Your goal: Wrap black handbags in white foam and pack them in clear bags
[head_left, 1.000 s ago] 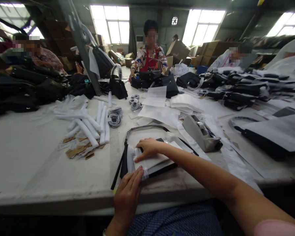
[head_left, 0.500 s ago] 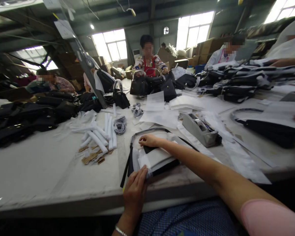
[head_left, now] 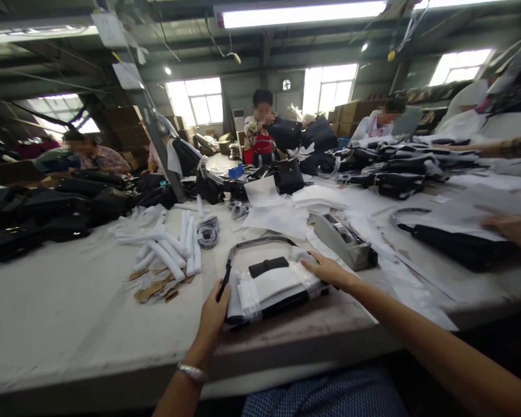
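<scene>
The black bag (head_left: pixel 286 304), partly covered in white wrapping (head_left: pixel 273 284), lay on the surface (head_left: pixel 69 324) between the left hand (head_left: pixel 213 307), clamped on its left end, and the right hand (head_left: pixel 325 269), touching its right end, grip unclear. Cardboard boxes' (head_left: pixel 356 113) contents were hidden.

place: workshop | long worktable (head_left: pixel 39 313) | heaped black bags (head_left: pixel 78 202) | tape dispenser (head_left: pixel 341 240) | cardboard boxes (head_left: pixel 353 113)

Left of the bag (head_left: pixel 286 303), the near table (head_left: pixel 69 324) offers a wide bare lane beside the left hand (head_left: pixel 212 310). Farther forward there, foam rolls (head_left: pixel 165 259) and brown scraps (head_left: pixel 148 293) block a low reach. Paper sheets (head_left: pixel 275 220) lie beyond the bag; the tape dispenser (head_left: pixel 341 242) stands ahead of the right hand (head_left: pixel 329 270).
</scene>
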`<move>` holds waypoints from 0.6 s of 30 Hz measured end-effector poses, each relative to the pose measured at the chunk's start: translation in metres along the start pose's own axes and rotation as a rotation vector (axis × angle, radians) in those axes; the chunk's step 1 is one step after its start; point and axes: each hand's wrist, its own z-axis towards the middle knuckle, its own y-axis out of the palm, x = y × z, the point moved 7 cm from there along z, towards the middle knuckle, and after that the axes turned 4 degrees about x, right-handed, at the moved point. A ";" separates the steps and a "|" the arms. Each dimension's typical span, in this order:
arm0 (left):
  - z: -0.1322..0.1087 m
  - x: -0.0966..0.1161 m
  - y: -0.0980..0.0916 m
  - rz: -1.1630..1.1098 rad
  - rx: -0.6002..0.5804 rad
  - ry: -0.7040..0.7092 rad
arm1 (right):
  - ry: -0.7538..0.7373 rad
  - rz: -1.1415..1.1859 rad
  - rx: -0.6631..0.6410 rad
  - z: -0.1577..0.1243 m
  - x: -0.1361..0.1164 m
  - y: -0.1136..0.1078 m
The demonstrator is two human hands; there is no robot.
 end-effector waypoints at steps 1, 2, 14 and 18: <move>0.003 0.002 0.001 -0.018 0.019 -0.014 | -0.002 0.056 0.035 -0.001 -0.002 -0.001; 0.004 0.006 -0.001 -0.032 0.044 -0.021 | -0.004 0.131 0.076 0.000 -0.005 -0.004; 0.028 0.084 -0.037 -0.386 0.056 0.135 | -0.202 0.592 0.407 0.011 -0.059 -0.056; 0.087 0.071 -0.029 0.033 0.023 0.216 | -0.182 0.543 0.414 0.003 -0.058 -0.057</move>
